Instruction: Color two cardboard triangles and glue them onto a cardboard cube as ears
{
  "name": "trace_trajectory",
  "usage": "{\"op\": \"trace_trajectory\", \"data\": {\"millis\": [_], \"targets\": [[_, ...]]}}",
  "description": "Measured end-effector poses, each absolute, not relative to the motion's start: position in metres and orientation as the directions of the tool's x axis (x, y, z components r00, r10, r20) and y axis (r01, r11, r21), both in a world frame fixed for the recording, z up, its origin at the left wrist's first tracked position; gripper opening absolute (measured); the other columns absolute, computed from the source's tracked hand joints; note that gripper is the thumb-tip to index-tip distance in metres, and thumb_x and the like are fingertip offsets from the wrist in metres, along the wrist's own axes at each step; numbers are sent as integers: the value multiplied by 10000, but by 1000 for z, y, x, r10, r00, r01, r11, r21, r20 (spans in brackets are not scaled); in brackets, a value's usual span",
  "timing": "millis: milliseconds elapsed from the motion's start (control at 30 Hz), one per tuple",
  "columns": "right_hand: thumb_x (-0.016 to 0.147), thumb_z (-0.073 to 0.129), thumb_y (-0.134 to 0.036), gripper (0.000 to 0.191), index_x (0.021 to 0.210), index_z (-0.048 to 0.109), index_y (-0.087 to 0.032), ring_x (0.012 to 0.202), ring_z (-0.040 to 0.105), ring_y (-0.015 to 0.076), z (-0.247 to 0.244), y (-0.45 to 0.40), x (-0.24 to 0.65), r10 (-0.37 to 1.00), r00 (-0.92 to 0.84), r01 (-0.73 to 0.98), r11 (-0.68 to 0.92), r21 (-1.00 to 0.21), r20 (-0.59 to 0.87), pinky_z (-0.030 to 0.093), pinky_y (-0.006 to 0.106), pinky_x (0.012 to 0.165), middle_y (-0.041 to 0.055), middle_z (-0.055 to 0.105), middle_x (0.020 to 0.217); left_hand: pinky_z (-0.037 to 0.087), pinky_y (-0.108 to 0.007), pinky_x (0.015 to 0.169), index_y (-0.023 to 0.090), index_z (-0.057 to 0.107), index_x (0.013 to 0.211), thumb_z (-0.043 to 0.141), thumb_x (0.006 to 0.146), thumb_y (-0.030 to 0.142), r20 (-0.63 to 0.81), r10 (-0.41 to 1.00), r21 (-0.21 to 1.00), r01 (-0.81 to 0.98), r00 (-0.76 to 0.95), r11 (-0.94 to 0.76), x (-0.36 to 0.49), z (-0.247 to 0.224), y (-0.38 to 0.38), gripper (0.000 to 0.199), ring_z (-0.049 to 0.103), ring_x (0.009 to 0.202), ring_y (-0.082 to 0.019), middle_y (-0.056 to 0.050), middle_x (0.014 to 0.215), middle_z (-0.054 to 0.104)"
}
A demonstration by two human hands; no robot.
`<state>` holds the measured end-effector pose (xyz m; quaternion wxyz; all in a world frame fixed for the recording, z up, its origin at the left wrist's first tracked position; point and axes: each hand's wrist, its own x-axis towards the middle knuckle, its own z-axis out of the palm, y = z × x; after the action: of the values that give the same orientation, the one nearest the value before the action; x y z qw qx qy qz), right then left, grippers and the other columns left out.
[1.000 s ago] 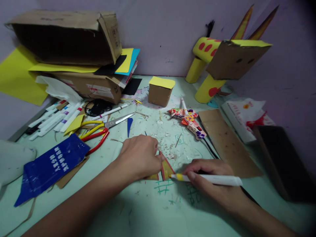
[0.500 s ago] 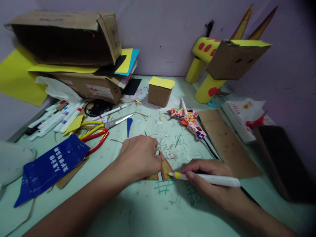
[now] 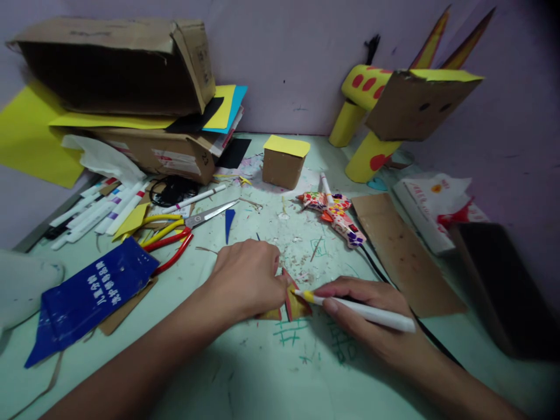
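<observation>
On the green worktop (image 3: 262, 373), a red-spotted yellow cardboard animal (image 3: 394, 111) stood clear; the left hand (image 3: 249, 277), its grip impossible to tell, partly blocked the work; the right hand's (image 3: 380, 297) narrow grip held a white plastic marker (image 3: 371, 314), tip at a red-edged cardboard triangle (image 3: 298, 310) between them, seemingly mostly yellowed, some left.

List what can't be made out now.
All head view:
Left triangular piece: extent hidden under left hand.
Left fingertips: hidden behind that hand.
White object: cut off by left edge.
Upper box interior: too dark.
Marker tip contact: too small.
</observation>
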<state>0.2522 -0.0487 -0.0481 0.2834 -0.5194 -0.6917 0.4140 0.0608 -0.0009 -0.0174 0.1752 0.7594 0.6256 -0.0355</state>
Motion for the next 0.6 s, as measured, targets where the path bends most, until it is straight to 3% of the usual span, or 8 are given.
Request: {"op": "trace_trajectory", "data": {"millis": [100, 233, 400, 533, 600], "targets": [[798, 556, -290, 215, 736, 735, -187, 555, 633, 156, -47, -49, 252, 952, -299, 511, 97, -854, -71, 462, 223, 494, 30, 722, 654, 365, -320, 538, 248, 566, 583, 522, 692, 430, -283, 936, 217, 964, 211, -152, 61, -18, -2, 217, 586, 617, -236, -25, 591, 601], [799, 557, -300, 215, 776, 738, -186, 621, 657, 168, -46, -49, 253, 966, -255, 500, 92, -861, -46, 482, 226, 539, 43, 741, 725, 351, -319, 525, 253, 557, 579, 518, 696, 444, -270, 939, 220, 963, 214, -156, 62, -19, -2, 227, 582, 602, -241, -18, 579, 597], [786, 548, -299, 235, 709, 734, -178, 542, 628, 155, -45, -49, 251, 957, -279, 516, 80, -853, -79, 451, 216, 482, 35, 720, 638, 309, -300, 502, 252, 560, 582, 505, 718, 438, -276, 938, 203, 967, 209, -155, 59, -12, -1, 237, 592, 616, -244, -20, 600, 623], [793, 542, -300, 243, 715, 734, -172, 556, 627, 152, -48, -49, 251, 962, -262, 489, 67, -869, -74, 451, 215, 496, 35, 715, 640, 298, -294, 491, 278, 640, 736, 496, 751, 330, -212, 952, 131, 972, 220, -195, 61, -3, -32, 153, 608, 591, -231, -24, 627, 652], [795, 541, -302, 245, 713, 729, -169, 555, 625, 155, -49, -49, 251, 959, -273, 486, 74, -871, -71, 448, 222, 495, 40, 715, 643, 337, -292, 488, 261, 655, 854, 590, 642, 222, -163, 927, 62, 941, 337, -331, 68, -7, -61, 225, 586, 506, -204, -11, 584, 632]]}}
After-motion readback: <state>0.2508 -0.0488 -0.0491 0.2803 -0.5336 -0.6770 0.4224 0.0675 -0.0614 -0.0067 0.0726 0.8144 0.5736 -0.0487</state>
